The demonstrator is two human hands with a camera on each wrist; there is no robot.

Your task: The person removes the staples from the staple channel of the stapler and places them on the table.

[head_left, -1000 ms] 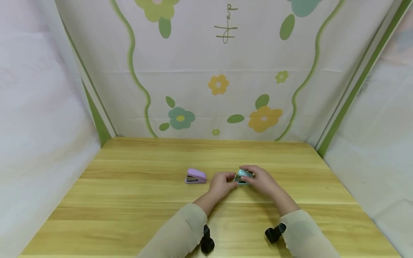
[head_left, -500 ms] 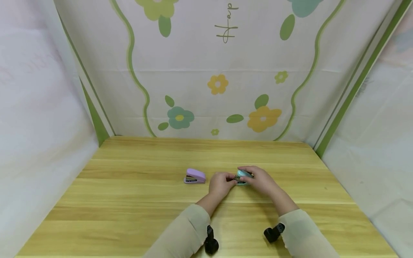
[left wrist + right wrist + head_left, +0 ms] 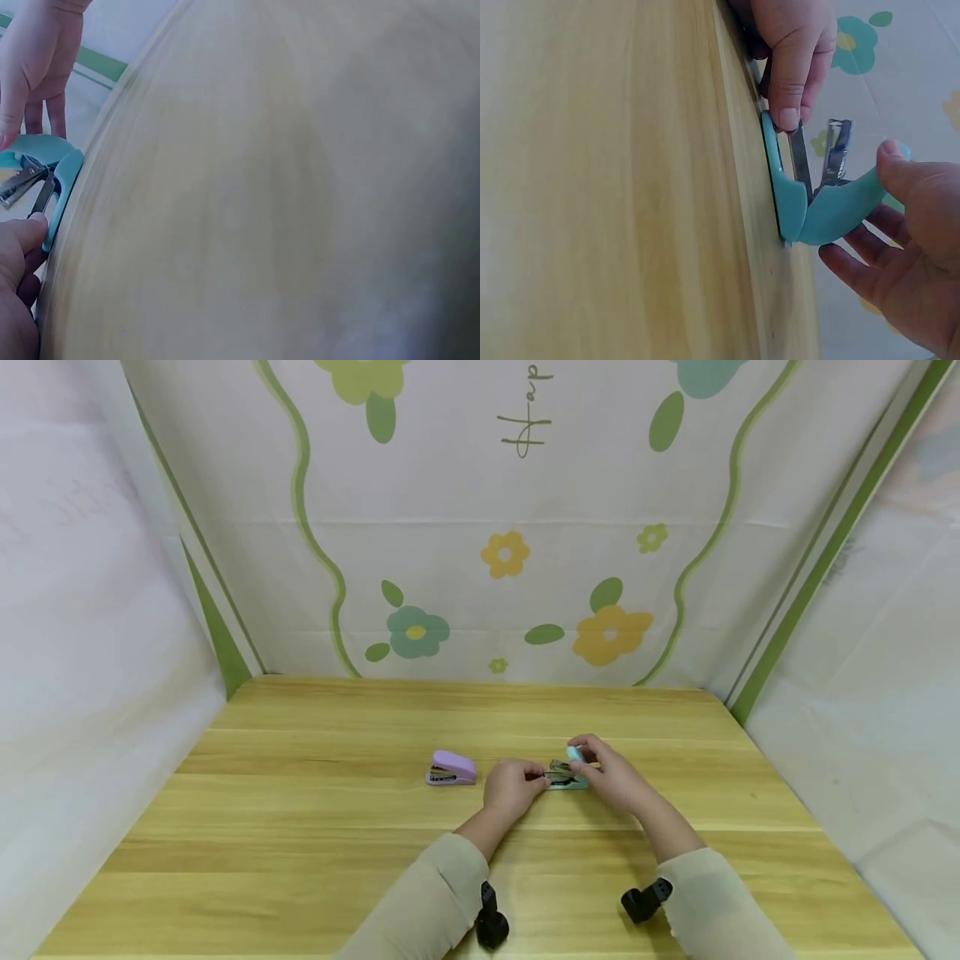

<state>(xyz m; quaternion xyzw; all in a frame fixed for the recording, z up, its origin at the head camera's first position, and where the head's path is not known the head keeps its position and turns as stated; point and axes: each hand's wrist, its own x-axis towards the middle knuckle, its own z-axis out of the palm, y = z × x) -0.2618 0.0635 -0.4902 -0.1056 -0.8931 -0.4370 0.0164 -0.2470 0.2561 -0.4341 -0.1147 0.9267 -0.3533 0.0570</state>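
Observation:
A teal mini stapler [image 3: 568, 784] stands on the table, its top cover swung up and back from the base. My left hand [image 3: 510, 790] pinches the front end of the base between thumb and fingers. At the raised cover, my right hand [image 3: 619, 782] holds on with its thumb on one side and fingers on the other. The right wrist view shows the teal cover [image 3: 847, 210] tilted wide, with the metal staple magazine [image 3: 836, 154] sticking up between cover and base. Left of the hands sits a purple mini stapler [image 3: 453, 769], untouched.
The wooden table [image 3: 300, 827] reaches back to a white flower-print cloth [image 3: 450, 485]. Cloth panels also hang at the left and right sides. A black wrist camera [image 3: 492, 928] is strapped to the left sleeve, and another black camera [image 3: 642, 903] to the right sleeve.
My right hand has moved up and to the right, swinging the teal stapler's cover up and back, so the metal magazine shows. The left hand stays at the base.

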